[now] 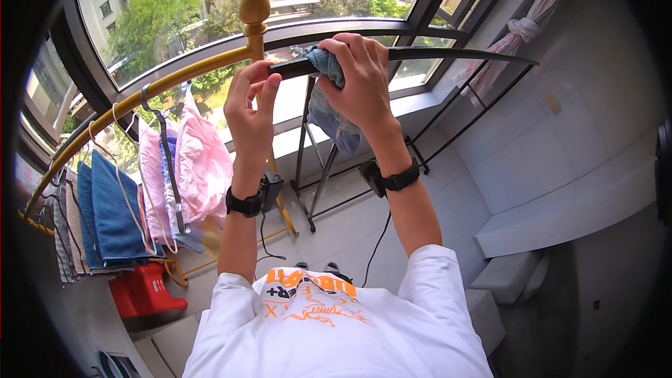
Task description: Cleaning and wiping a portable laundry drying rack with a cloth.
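Note:
A black metal rail (451, 53) of a clothes rack runs from the middle towards the right. My right hand (357, 71) is wrapped over it and presses a grey-blue cloth (328, 65) against the bar; part of the cloth hangs below the palm. At the rail's left end, my left hand (252, 94) holds the tip between thumb and fingers. Just behind that hand stands the post of a golden-brown rack, topped by an acorn-shaped finial (254, 8). Both wrists carry black straps with small devices.
Left, the golden rack's rail (199, 66) holds hangers with pink garments (202, 168) and blue towels (118, 210). A red plastic stool (144, 291) stands below. Large windows lie ahead, a knotted curtain (522, 29) at right. Thin cables hang from the wrist devices.

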Demonstrator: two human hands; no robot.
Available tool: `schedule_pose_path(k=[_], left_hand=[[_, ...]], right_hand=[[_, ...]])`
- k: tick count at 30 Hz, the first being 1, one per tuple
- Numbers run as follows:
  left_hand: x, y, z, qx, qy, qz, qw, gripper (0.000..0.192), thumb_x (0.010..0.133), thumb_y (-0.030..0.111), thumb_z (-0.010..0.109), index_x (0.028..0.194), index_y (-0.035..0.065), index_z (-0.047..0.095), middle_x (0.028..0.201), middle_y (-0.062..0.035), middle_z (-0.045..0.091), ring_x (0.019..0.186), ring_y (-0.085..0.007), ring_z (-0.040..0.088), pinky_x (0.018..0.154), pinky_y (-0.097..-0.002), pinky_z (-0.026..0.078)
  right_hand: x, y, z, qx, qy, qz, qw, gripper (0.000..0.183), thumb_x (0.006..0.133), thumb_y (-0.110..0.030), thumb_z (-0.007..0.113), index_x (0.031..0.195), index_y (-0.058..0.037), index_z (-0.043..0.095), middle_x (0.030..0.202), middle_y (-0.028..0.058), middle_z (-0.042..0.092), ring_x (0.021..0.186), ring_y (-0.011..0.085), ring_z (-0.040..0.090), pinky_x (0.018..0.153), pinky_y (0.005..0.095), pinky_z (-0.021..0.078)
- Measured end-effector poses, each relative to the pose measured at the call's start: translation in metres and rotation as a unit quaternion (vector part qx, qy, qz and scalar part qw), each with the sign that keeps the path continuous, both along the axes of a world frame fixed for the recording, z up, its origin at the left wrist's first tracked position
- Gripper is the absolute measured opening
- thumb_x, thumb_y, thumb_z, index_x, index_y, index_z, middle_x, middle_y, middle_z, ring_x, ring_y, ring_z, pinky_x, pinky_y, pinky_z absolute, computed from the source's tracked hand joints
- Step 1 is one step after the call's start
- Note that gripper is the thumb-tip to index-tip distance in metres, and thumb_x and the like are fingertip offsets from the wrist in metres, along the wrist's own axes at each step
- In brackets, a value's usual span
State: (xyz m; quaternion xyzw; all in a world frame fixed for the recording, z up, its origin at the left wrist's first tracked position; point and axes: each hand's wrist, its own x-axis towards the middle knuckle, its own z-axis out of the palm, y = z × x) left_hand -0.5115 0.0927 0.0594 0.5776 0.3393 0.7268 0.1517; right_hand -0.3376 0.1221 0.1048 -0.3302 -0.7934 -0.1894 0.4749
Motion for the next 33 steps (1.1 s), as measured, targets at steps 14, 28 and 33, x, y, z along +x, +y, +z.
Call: schedule_pose_path(k=[14,28,33], left_hand=[[-0.014,-0.011,0.007,-0.061,0.041,-0.080,0.994,0.023,0.094,0.011,0.059,0.113,-0.0008,0.058,0.090,-0.0076,0.062,0.077,-0.0120,0.063,0.071,-0.0275,0.055],[-0.015,-0.015,0.002,-0.079,-0.025,-0.081,0.993,0.025,0.094,0.015,0.060,0.114,0.0014,0.057,0.088,-0.0050,0.058,0.081,-0.0106,0.064,0.069,-0.0224,0.052],[-0.008,-0.016,0.000,-0.081,-0.049,-0.138,0.986,0.025,0.094,0.016,0.060,0.115,0.0012,0.057,0.092,-0.0051,0.057,0.084,-0.0101,0.061,0.075,-0.0250,0.054]], right_hand=[[-0.029,-0.008,-0.005,0.031,-0.041,0.048,0.998,0.046,0.066,-0.014,0.078,0.108,-0.0150,0.060,0.105,0.0029,0.056,0.101,0.0225,0.055,0.092,0.0407,0.0345],[0.136,0.036,0.030,-0.234,0.128,0.078,0.961,0.031,0.070,0.005,0.058,0.099,-0.0016,0.064,0.097,0.0093,0.067,0.095,0.0231,0.063,0.088,0.0288,0.0459],[0.146,0.035,0.015,-0.102,0.025,-0.031,0.994,0.027,0.072,-0.001,0.054,0.095,-0.0050,0.066,0.098,0.0085,0.063,0.098,0.0274,0.059,0.096,0.0353,0.0387]])
